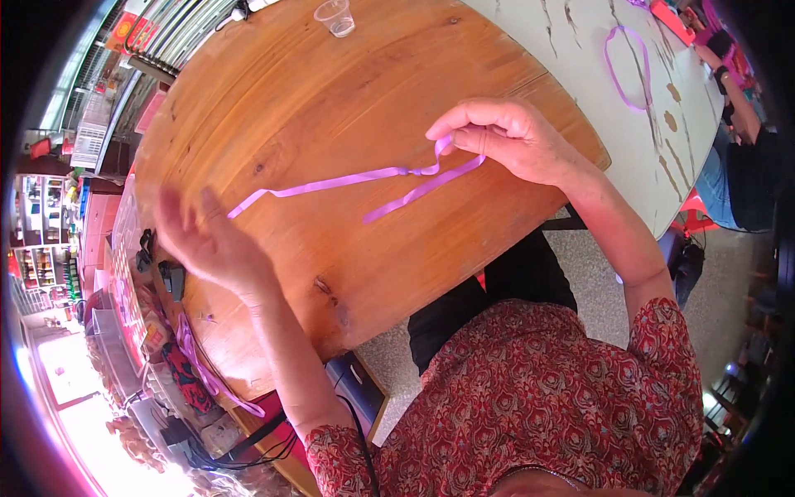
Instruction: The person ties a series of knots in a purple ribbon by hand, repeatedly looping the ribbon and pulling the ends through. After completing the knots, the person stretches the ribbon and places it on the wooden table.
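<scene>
A narrow purple ribbon [331, 180] stretches across the wooden table with a small knot or twist near its middle. My right hand [513, 141], over the table's right part, pinches the ribbon between thumb and fingers. From that pinch a loose tail [414, 195] hangs down and to the left. At the table's left side my left hand [211, 244] is smeared by motion. The ribbon's left stretch runs up to this hand and disappears at it, so whether the fingers hold it is unclear.
A clear plastic cup [335, 18] stands at the table's far edge. More purple ribbon [199, 364] hangs along the left edge by a dark patterned cloth [186, 377]. On the white marbled table [580, 33] at right lies a purple ribbon loop [609, 62]; another person [741, 108] sits beyond.
</scene>
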{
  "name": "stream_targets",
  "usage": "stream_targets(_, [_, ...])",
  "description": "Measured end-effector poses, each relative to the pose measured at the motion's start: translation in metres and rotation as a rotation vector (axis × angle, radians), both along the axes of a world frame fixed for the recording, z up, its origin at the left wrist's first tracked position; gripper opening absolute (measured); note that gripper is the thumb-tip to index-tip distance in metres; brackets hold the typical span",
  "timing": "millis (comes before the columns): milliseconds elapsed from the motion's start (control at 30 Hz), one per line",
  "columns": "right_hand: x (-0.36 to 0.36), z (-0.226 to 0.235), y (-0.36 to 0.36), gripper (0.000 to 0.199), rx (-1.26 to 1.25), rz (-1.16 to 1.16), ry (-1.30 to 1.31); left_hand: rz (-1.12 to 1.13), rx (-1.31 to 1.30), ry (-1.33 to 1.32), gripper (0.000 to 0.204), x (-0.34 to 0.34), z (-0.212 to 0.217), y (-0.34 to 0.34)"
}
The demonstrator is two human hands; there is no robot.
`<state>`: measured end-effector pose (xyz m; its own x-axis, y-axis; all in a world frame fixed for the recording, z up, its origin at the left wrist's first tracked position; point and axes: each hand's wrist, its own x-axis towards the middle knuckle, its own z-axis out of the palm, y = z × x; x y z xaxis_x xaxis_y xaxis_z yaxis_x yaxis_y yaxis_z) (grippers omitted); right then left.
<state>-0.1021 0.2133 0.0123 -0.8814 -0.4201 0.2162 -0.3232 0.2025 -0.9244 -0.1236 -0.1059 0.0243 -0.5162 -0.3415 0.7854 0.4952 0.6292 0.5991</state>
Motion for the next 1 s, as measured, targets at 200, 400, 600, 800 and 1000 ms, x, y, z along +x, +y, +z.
stream_targets(200, [0.007, 0.02, -0.019, 0.017, -0.039, -0.037, 0.128, -0.913, 0.208, -0.565, 0.029, 0.028, 0.001, 0.118])
stream_targets(400, [0.006, 0.011, 0.008, 0.015, -0.035, -0.141, 0.018, -0.795, 0.14, -0.577, 0.007, 0.018, -0.01, 0.117])
stream_targets(600, [0.007, -0.002, 0.034, 0.013, -0.125, -0.188, -0.035, -0.39, -0.443, -0.526, 0.005, 0.008, -0.014, 0.056])
stream_targets(800, [0.005, -0.005, 0.01, 0.011, 0.051, -0.139, 0.074, -0.103, -0.9, -0.164, 0.025, 0.01, -0.018, 0.082])
stream_targets(1000, [0.012, 0.003, -0.007, 0.013, 0.06, -0.177, 0.42, -0.87, 0.076, -0.573, 0.023, 0.028, -0.009, 0.143])
